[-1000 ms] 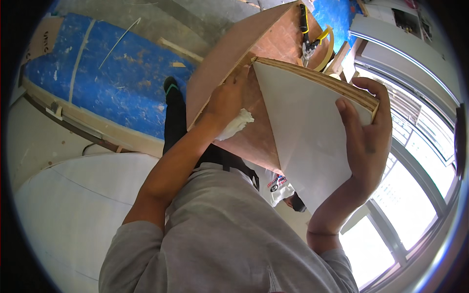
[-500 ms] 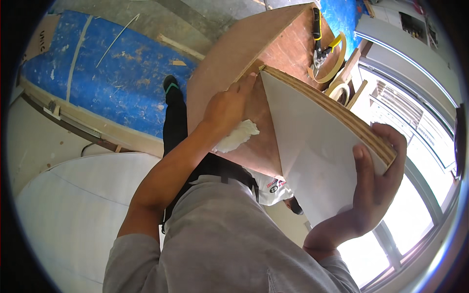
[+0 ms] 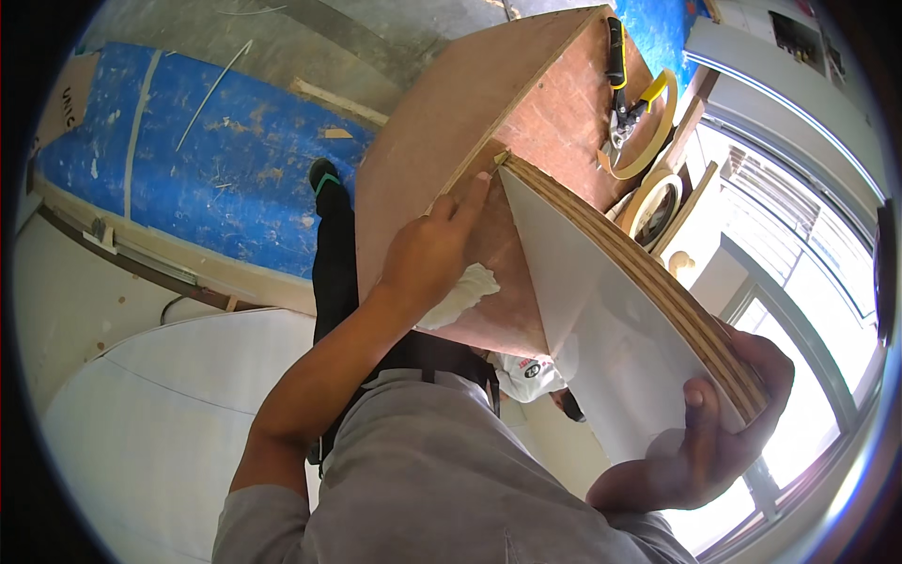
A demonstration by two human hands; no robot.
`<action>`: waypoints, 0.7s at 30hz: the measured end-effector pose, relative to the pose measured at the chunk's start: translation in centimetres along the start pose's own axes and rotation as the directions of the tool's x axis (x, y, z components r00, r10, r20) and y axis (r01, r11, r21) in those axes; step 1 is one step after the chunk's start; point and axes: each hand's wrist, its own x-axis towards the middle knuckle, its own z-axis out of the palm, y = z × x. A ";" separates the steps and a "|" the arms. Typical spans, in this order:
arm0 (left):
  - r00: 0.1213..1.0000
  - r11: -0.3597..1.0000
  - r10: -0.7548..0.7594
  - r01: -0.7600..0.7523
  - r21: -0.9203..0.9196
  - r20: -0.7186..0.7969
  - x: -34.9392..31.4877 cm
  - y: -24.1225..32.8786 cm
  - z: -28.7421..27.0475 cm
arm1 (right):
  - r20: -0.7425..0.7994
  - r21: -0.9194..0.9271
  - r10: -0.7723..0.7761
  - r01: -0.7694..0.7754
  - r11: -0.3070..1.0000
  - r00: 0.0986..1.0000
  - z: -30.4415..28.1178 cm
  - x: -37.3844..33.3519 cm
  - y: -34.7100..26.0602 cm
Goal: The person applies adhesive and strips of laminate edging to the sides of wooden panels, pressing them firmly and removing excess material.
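We find the left hand point(image 3: 427, 258), clutching a white rag point(image 3: 460, 293), steadying the plywood cabinet point(image 3: 451, 160) while the right hand point(image 3: 700, 442) clamps the white-faced plywood panel point(image 3: 611, 310); seating its edge needs alignment.

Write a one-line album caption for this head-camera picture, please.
Left hand, clutching a white rag, presses a brown plywood box while the right hand grips a white-faced plywood panel.
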 end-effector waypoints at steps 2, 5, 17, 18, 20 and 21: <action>1.000 1.000 -0.002 0.002 0.006 0.010 0.1 0.3 -0.2 | -0.044 0.029 0.046 -0.045 0.999 0.998 0.8 -0.2 -0.5; 1.000 0.998 -0.001 0.000 0.065 0.023 0.1 0.9 -0.5 | -0.023 0.039 -0.017 0.018 0.999 1.000 0.5 -0.2 0.0; 0.999 0.989 -0.028 0.021 0.146 0.044 0.2 1.0 -0.2 | -0.020 -0.065 0.014 -0.015 0.998 1.000 0.2 -0.2 -0.7; 0.998 0.990 -0.041 0.033 0.138 0.056 0.1 0.9 -0.1 | -0.023 -0.057 0.010 -0.011 0.998 1.000 0.2 -0.3 -0.7; 0.995 0.991 -0.068 0.058 0.123 0.079 -0.2 0.7 0.1 | -0.015 0.002 -0.010 0.010 1.000 1.000 0.4 -0.4 -0.3; 0.995 0.992 -0.062 0.053 0.116 0.073 -0.3 0.5 0.2 | -0.010 0.026 -0.028 0.028 0.999 1.000 0.4 -0.4 -0.2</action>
